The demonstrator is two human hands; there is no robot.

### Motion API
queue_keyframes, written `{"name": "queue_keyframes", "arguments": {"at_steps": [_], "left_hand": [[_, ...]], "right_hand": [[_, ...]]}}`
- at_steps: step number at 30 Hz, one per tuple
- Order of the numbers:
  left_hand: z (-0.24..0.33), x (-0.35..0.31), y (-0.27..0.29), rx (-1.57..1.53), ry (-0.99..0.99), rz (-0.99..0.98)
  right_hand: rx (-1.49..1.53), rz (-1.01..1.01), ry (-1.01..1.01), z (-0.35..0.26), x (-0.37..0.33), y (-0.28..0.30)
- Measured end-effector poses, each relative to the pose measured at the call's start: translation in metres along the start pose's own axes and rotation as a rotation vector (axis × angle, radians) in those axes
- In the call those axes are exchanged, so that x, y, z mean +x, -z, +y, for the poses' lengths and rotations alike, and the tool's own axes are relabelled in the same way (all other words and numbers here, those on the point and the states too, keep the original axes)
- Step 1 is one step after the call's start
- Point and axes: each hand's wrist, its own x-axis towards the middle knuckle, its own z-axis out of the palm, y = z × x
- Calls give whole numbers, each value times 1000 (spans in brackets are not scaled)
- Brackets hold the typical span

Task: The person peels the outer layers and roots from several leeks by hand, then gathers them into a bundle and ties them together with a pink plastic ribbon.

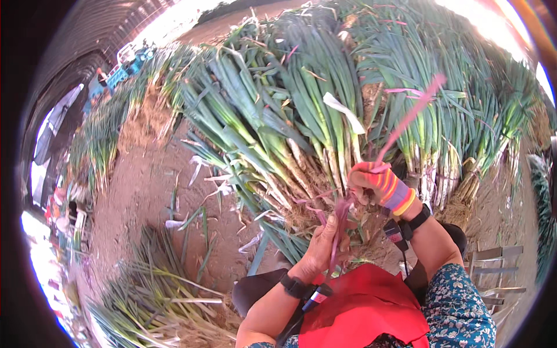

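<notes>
Many loose green-and-white leeks (156,290) lie heaped on the brown earth floor (139,191), left of and below the left hand (322,246). That bare hand is clamped on a gathered bunch of thin pink plastic strips (343,211), their tails trailing below its fingers. A firm thumb over the bunch should stop the strips from slipping or tangling. Above the left hand spreads a thick fan of green-leaved, pale-stemmed leeks (261,127), root ends toward it; the strips are best kept from snagging on those roots. To its right, the right hand (380,188), in a striped orange, yellow and purple glove (400,194), is curled closed on 1 long pink plastic strip (412,119), which sticks up above it; I cannot tell what the fingertips pinch. A steady pull between the 2 hands would suit such thin plastic better than a jerk. Beyond the right hand, more upright green leeks (429,156) crowd close, so the rising end needs clearance from their leaves.
</notes>
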Motion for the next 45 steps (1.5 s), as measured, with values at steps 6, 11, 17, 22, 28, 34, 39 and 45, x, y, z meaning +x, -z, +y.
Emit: {"name": "queue_keyframes", "arguments": {"at_steps": [6, 11, 17, 22, 28, 34, 39, 45], "left_hand": [[12, -28, 5, 201, 31, 52], [11, -42, 20, -78, -278, 442], [49, -56, 50, -377, -382, 699], [65, -44, 76, -234, -274, 728], [71, -45, 139, -297, -317, 956], [85, -69, 133, -201, -210, 1355], [93, -51, 137, -206, -217, 1269], [70, -59, 144, -235, -337, 1112]], "right_hand": [[79, -9, -35, 46, 5, -4], [282, 79, -28, 81, 66, 4], [-262, 276, -75, 96, 193, 44], [-857, 141, 267, 114, 277, 47], [-1305, 276, 488, 86, 375, 90], [-1467, 84, 559, 41, 448, 11], [-1639, 222, 638, 71, 476, 9], [-1125, 119, 427, 59, 487, 18]]}}
